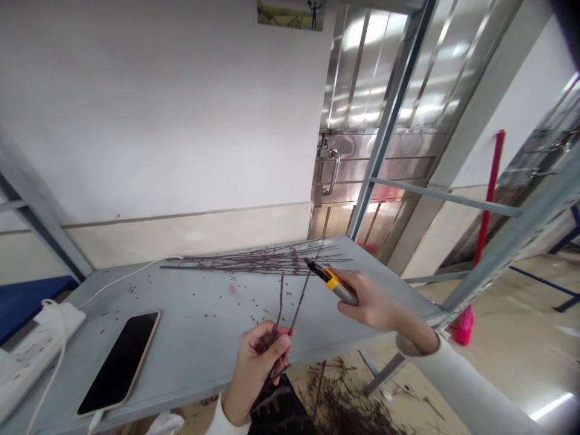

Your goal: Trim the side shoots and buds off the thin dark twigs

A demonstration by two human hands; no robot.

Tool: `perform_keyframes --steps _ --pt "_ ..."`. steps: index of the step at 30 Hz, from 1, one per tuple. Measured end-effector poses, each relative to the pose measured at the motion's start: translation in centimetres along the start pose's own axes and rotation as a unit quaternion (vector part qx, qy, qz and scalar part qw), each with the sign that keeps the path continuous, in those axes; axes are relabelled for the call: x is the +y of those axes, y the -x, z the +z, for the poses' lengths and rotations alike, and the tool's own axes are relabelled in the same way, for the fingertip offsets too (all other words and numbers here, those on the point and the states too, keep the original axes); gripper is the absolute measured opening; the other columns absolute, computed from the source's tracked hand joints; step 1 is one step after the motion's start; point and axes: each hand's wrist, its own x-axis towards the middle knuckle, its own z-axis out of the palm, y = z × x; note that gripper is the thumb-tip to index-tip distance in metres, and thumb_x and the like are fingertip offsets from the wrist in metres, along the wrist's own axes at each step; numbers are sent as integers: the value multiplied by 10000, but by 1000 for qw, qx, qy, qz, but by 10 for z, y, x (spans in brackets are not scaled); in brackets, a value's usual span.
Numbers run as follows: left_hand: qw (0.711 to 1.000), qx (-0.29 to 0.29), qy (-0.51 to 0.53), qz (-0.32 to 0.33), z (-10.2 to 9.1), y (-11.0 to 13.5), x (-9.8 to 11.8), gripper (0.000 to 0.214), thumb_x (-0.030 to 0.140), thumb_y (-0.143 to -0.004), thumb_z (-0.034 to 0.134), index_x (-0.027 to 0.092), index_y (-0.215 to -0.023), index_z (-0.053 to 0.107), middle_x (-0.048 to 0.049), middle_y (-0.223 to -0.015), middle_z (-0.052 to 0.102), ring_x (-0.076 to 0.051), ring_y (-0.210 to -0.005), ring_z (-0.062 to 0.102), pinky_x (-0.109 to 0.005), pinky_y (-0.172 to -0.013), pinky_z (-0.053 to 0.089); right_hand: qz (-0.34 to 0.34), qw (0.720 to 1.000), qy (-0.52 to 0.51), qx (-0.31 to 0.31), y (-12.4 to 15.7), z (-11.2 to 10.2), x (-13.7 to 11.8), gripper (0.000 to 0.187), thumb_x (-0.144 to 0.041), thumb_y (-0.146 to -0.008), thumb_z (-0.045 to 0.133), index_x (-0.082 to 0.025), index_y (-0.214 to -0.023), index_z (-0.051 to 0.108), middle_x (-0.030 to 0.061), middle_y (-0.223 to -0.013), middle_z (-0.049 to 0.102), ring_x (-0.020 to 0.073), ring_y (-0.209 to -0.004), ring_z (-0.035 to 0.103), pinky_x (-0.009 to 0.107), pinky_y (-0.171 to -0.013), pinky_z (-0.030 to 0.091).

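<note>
1. The left hand [260,356] is closed, thumb against fingers, around the lower part of two slender dark stems [299,305]; whether they join in one fork is hidden by the grip. This low hold seems meant to leave their upper lengths exposed.
2. The stems stand up over the front of the counter [190,341]. One long axis is nearly upright; the other slants away and to the right, tip towards the metal door [357,139].
3. The right hand [371,302] is wrapped around the handle of a yellow-and-grey cutter [338,286], its dark nose pointing left across the slanted stem, probably for access from the side. I cannot tell whether they touch.
4. Behind, a twig bundle [272,262] lies lengthwise left to right, fanning out rightward, apparently set back to keep the front free.
</note>
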Motion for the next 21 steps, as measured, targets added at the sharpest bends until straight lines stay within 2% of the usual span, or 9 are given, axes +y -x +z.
perform_keyframes --steps 2,5,7,9,15,18,21 --pt "1000 -2 2 0 2 3 1 435 534 -599 747 131 -726 646 16 -520 567 -59 -348 472 -136 -262 336 20 995 86 40 1 11 2 225 -198 -648 482 -186 -872 495 -16 -597 515 161 -515 469 252 -490 278" --pt "1000 -9 9 -2 7 6 4 413 518 -615 743 140 -688 595 13 -523 573 -78 -348 506 -145 -254 352 41 972 177 150 1 32 7 280 -210 -657 481 -182 -936 482 53 -771 624 193 -607 563 248 -484 277" --pt "1000 -16 18 -1 11 7 6 417 523 -617 739 150 -679 562 18 -527 572 -83 -336 508 -158 -252 368 43 955 207 209 1 45 10 247 -201 -658 481 -188 -905 476 69 -815 642 197 -649 594 241 -492 296" --pt "1000 -15 20 0 13 5 9 429 531 -612 737 153 -706 560 27 -534 566 -85 -339 512 -169 -266 395 50 947 212 236 2 54 11 221 -209 -667 483 -195 -887 468 63 -792 642 192 -635 600 236 -493 311" --pt "998 36 -8 51 13 -6 23 419 491 -643 732 158 -866 608 61 -526 517 -99 -418 536 -227 -405 511 104 958 138 231 3 54 -6 214 -268 -687 472 -205 -891 448 13 -653 602 175 -506 552 238 -480 331" --pt "995 45 -38 83 11 -12 29 370 467 -682 708 155 -869 638 26 -584 566 -124 -530 589 -248 -524 545 114 965 102 211 3 50 -17 222 -264 -683 457 -205 -897 451 -13 -577 556 164 -461 513 239 -476 325" --pt "992 37 -52 108 12 -19 34 303 405 -702 708 157 -866 651 -25 -732 643 -149 -659 632 -268 -631 553 118 969 103 192 2 49 -24 237 -268 -672 465 -206 -901 459 -14 -566 546 172 -475 524 236 -469 302"
